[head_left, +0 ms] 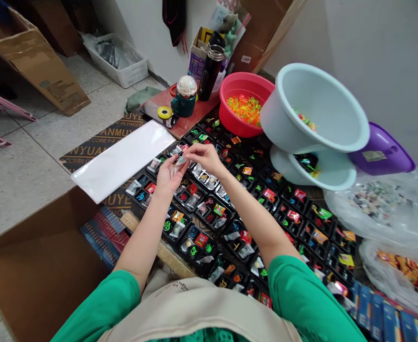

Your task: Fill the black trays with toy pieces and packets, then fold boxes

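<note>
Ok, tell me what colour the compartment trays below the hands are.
The compartment trays are black, seen best in the head view.

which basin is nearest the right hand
The red basin, holding orange and yellow pieces; the pale blue basins and the purple one are farther from the right hand.

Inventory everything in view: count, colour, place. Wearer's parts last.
Trays: many, black, centre
Tray contents: uncounted, multicoloured, inside
Sheets: one stack, white, left of trays
Small basin: one, red, beyond trays
Stacked basins: two, pale blue, right
Container: one, purple, right
Bags: two, clear, right
Mug: one, dark green, beyond sheets
Bottle: one, black, behind mug
Crate: one, white, upper left
Cartons: several, brown, left, top
Boxes: several, blue, lower right
Packets: count unclear, pale, at fingers
Sleeves: two, green, foreground
Left hand, right hand: one each, bare, centre
</note>
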A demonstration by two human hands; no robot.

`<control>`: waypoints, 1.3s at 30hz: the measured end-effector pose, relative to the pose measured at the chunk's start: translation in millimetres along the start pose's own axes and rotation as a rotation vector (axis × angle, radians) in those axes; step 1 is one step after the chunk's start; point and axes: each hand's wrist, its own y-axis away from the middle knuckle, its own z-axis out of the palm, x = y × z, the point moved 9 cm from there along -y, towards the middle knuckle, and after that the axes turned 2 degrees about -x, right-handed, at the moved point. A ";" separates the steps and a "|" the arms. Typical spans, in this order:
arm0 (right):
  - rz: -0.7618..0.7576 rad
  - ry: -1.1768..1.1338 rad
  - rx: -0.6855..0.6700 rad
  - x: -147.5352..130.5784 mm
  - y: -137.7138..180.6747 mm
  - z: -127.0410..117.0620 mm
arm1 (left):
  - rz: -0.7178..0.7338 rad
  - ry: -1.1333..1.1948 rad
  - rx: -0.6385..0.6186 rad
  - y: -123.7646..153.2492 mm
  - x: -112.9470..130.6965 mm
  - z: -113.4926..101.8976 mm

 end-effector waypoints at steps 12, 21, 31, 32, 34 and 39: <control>0.311 0.603 0.173 101.9 -89.1 -57.5 | 0.013 -0.133 0.016 7.1 -4.7 2.1; 0.100 0.182 -0.138 18.6 -10.4 2.6 | 0.128 -0.263 0.019 -0.8 -4.7 -6.5; 0.339 0.290 0.355 71.6 -8.2 -82.1 | -0.038 -0.192 -0.053 5.1 -18.4 3.9; 0.385 0.357 0.364 80.4 -9.9 -86.7 | -0.068 -0.173 -0.055 5.8 -20.2 4.0; 0.460 0.456 0.352 93.9 -11.0 -88.3 | -0.079 -0.173 -0.056 6.4 -21.1 3.6; 0.466 0.710 0.353 80.4 -3.5 -79.0 | 0.033 -0.227 -0.126 4.6 -16.4 8.4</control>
